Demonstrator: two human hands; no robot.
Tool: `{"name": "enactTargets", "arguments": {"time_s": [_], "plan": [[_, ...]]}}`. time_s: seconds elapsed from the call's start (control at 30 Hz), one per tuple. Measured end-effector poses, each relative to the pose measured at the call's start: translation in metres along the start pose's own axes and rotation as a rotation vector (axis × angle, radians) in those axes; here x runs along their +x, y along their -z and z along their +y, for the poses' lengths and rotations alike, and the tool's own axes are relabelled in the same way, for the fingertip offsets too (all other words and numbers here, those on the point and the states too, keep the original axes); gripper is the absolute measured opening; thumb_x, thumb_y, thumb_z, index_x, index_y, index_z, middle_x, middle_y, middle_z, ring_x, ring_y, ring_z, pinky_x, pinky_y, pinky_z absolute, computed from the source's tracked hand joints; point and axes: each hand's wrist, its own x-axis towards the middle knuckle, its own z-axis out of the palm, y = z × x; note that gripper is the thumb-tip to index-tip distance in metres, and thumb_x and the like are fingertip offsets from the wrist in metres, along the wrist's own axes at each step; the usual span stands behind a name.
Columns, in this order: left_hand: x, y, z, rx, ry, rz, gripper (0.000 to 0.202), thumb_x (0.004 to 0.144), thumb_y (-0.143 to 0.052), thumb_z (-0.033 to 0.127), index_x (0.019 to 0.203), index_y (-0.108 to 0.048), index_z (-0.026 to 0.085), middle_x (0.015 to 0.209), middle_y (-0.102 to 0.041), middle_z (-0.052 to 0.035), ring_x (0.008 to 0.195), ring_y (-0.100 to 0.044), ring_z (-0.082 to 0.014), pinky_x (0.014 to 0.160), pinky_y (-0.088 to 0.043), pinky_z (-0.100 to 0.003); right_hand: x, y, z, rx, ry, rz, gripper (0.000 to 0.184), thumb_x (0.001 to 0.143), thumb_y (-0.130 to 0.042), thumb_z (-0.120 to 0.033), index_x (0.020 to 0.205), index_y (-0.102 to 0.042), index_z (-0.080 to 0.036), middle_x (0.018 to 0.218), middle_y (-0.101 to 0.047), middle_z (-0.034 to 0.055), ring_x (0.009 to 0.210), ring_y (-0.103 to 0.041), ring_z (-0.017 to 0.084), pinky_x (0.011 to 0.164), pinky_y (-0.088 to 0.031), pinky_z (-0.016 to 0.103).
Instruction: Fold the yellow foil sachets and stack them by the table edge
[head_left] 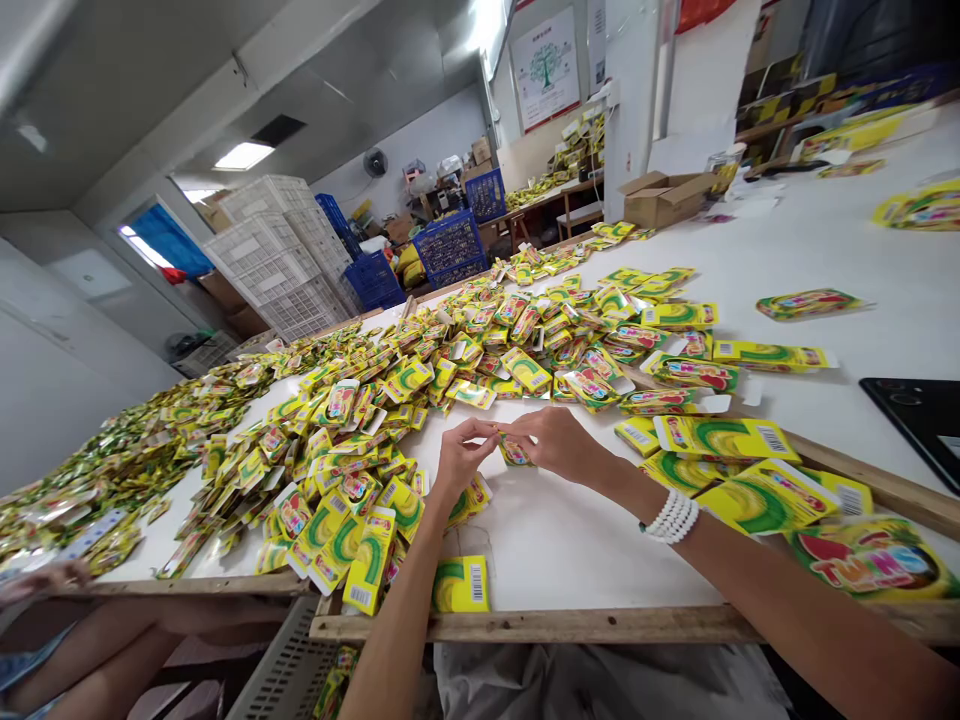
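Note:
Between my two hands is a small yellow and green printed box (514,450), held just above the white tabletop. My left hand (459,455) pinches its upper left corner between thumb and fingers. From the other side my right hand (559,440), with a white beaded bracelet (671,517) on its wrist, grips the box near its top edge. The fingers hide part of the box. A loose heap of like boxes (405,380) lies beyond and to the left of my hands. Below my left hand a single flat box (460,584) rests by the table's front edge.
A wooden rail (600,626) edges the table in front. More boxes (757,495) lie at right, near a black phone-like device (915,420). An open carton (666,198) stands at the back. A plastic crate (281,660) sits below left, beside another person's hand (49,580).

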Motion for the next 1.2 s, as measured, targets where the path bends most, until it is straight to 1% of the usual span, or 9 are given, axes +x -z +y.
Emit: {"name": "enactTargets", "arguments": {"time_s": [0.1,0.17,0.27,0.4,0.57,0.73,0.87,1.0,1.2], "plan": [[0.001,-0.001,0.002,-0.034,0.015,-0.009,0.046,0.080,-0.091,0.060,0.087,-0.079,0.015,0.110,-0.083,-0.0126,0.089,-0.078,-0.0174,0.071,-0.065,-0.025,0.001,-0.001,0.000,0.029,-0.040,-0.029,0.041,0.100,-0.053,-0.014,0.119,-0.088,-0.020,0.093,-0.082,0.0102,0.081,-0.071,0.020,0.076,-0.047,0.027],[0.001,-0.001,0.002,-0.035,0.021,-0.007,0.047,0.079,-0.092,0.060,0.085,-0.079,0.015,0.111,-0.083,-0.0130,0.088,-0.077,-0.0176,0.069,-0.064,-0.024,0.001,-0.002,0.000,0.035,-0.056,-0.025,0.038,0.099,-0.054,-0.015,0.116,-0.089,-0.020,0.092,-0.082,0.0108,0.081,-0.071,0.020,0.076,-0.047,0.027],[0.002,0.000,0.002,-0.046,0.017,-0.030,0.049,0.079,-0.092,0.062,0.084,-0.079,0.015,0.111,-0.083,-0.0130,0.084,-0.075,-0.0158,0.067,-0.062,-0.023,0.002,-0.004,0.000,0.046,-0.051,-0.007,0.037,0.098,-0.057,-0.015,0.116,-0.089,-0.020,0.092,-0.082,0.0108,0.080,-0.072,0.020,0.076,-0.049,0.027],[0.003,0.002,0.000,-0.068,0.020,-0.059,0.049,0.078,-0.092,0.062,0.084,-0.079,0.015,0.113,-0.082,-0.0126,0.080,-0.072,-0.0131,0.069,-0.064,-0.024,0.001,-0.006,0.000,0.057,-0.047,0.009,0.038,0.099,-0.056,-0.014,0.117,-0.089,-0.021,0.094,-0.083,0.0106,0.082,-0.074,0.020,0.077,-0.051,0.027],[0.003,0.005,-0.004,-0.058,0.045,-0.069,0.049,0.081,-0.089,0.061,0.090,-0.077,0.015,0.109,-0.082,-0.0132,0.090,-0.078,-0.0179,0.073,-0.066,-0.026,0.000,-0.005,0.000,0.072,-0.047,0.036,0.036,0.100,-0.059,-0.016,0.121,-0.088,-0.022,0.101,-0.085,0.0102,0.087,-0.077,0.021,0.079,-0.054,0.027],[0.003,0.002,-0.005,-0.029,0.018,-0.033,0.035,0.084,-0.086,0.047,0.086,-0.075,0.015,0.110,-0.083,-0.0139,0.090,-0.080,-0.0183,0.070,-0.062,-0.022,0.000,-0.006,0.000,0.084,-0.061,0.028,0.035,0.102,-0.059,-0.017,0.119,-0.088,-0.022,0.101,-0.085,0.0104,0.087,-0.078,0.022,0.080,-0.054,0.028],[0.002,0.000,-0.002,0.019,-0.011,-0.025,0.019,0.085,-0.081,0.034,0.085,-0.074,0.016,0.110,-0.084,-0.0119,0.093,-0.081,-0.0187,0.075,-0.064,-0.024,0.000,-0.009,0.000,0.060,-0.053,0.027,0.035,0.100,-0.059,-0.015,0.118,-0.089,-0.021,0.099,-0.084,0.0111,0.084,-0.077,0.022,0.077,-0.053,0.028],[0.002,-0.002,0.001,0.084,-0.069,-0.023,0.014,0.087,-0.076,0.030,0.085,-0.073,0.017,0.109,-0.084,-0.0093,0.093,-0.079,-0.0176,0.077,-0.066,-0.026,0.000,-0.012,0.000,0.062,-0.056,0.040,0.036,0.098,-0.059,-0.014,0.118,-0.089,-0.021,0.094,-0.084,0.0105,0.081,-0.076,0.022,0.075,-0.052,0.027],[0.000,-0.002,0.006,0.143,-0.161,-0.052,0.009,0.089,-0.070,0.024,0.084,-0.075,0.018,0.107,-0.083,-0.0066,0.089,-0.077,-0.0154,0.078,-0.067,-0.026,0.001,-0.010,-0.001,0.090,-0.064,0.013,0.034,0.098,-0.057,-0.014,0.107,-0.089,-0.020,0.086,-0.081,0.0096,0.077,-0.071,0.020,0.073,-0.045,0.027]]}}
